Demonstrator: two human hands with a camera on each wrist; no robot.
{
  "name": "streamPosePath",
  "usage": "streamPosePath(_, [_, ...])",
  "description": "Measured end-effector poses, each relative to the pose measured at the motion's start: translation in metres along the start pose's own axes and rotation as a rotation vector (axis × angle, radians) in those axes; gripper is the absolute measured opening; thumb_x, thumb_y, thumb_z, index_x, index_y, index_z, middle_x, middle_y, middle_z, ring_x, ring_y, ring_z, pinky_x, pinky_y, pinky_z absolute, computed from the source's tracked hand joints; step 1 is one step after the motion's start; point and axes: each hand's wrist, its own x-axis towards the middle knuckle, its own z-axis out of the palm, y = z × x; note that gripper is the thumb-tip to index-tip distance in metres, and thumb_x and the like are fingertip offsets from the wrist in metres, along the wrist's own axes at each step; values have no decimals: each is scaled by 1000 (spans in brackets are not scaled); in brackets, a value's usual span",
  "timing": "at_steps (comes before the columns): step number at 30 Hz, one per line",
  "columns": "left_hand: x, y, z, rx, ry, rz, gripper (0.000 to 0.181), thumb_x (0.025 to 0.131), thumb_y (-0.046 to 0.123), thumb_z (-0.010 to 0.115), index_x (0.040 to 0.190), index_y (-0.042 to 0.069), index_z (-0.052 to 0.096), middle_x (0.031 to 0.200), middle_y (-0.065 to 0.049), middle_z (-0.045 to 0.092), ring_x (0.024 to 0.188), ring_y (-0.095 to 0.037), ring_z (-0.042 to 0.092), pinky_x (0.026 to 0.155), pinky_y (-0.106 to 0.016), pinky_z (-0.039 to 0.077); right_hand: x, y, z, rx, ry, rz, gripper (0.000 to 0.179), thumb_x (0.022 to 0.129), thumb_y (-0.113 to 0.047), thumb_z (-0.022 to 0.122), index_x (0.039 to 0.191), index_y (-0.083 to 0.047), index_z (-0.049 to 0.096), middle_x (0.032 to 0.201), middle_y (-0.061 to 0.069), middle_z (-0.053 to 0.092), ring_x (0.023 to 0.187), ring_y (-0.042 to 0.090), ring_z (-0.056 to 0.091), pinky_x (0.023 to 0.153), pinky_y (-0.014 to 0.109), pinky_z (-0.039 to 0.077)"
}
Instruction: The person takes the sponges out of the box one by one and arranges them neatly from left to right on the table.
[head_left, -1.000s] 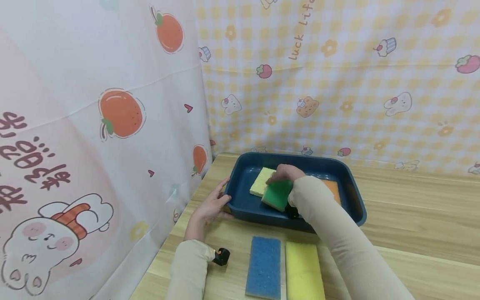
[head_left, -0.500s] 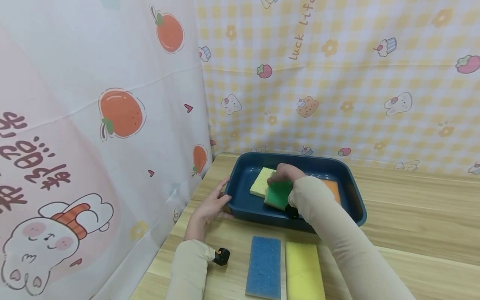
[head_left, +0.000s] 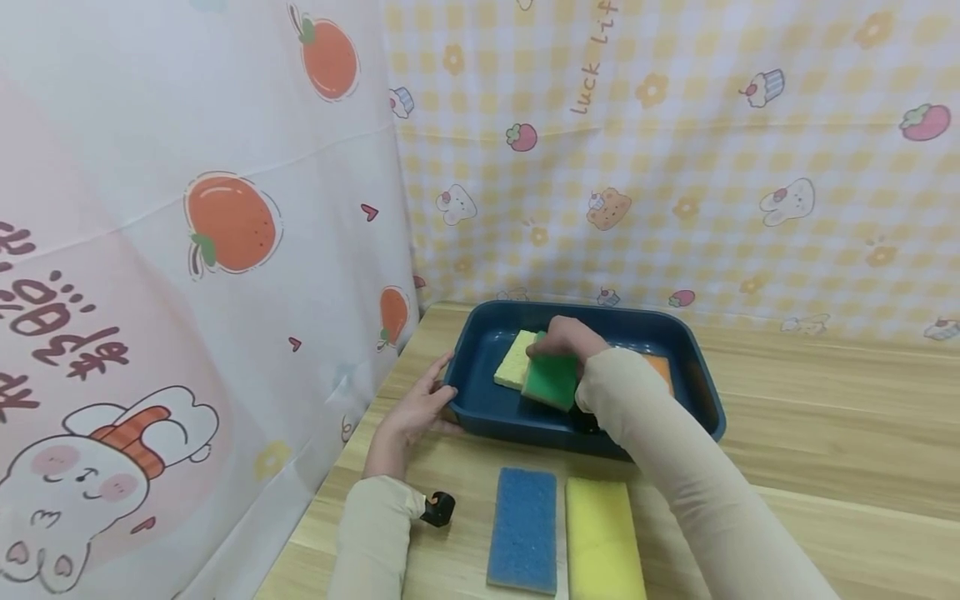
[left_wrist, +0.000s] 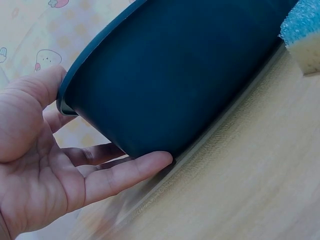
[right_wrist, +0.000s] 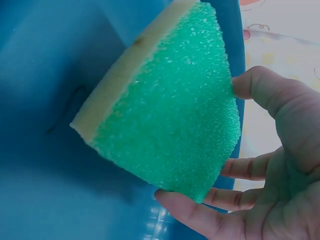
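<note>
Near me, a rough blue sponge (head_left: 522, 531) and a yellow sponge (head_left: 606, 542) lie side by side on the wood-grained table (head_left: 810, 408). Beyond, the left hand (head_left: 415, 411), fingers spread and mostly straight, touches the left end of a smooth, round-cornered tray (head_left: 476, 396). Inside it, the right hand (head_left: 576, 337) pinches a gritty green sponge (right_wrist: 170, 115) by its edges, right of a pale yellow block (head_left: 515, 362).

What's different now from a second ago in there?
Little. The green sponge, held in the right hand throughout, has shifted slightly rightward in the tray; the head view itself also shifted slightly. Nothing was newly gripped or released. The left hand stays against the tray's end, and the blue sponge and bright yellow sponge lie where they were.
</note>
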Motion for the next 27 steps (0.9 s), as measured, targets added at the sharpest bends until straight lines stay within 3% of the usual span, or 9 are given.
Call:
streamPosePath(10, [1,0,0,3,-19,16,62,91,5,38,144,29,16,129,-28,32,102,-41,52,68,-53,50,-11,-6,-6,-53,52,-18,54,81,-40,59,117,-2,45,110,16,49,95,30,50,55,41,52])
streamPosePath(27, [-1,3,1,11,-30,12,63,92,5,37,144,28,13,130,-30,30,101,-39,52,70,-54,49,-39,6,-19,-102,70,-25,52,80,-44,59,108,-1,49,102,15,52,87,27,55,56,37,53])
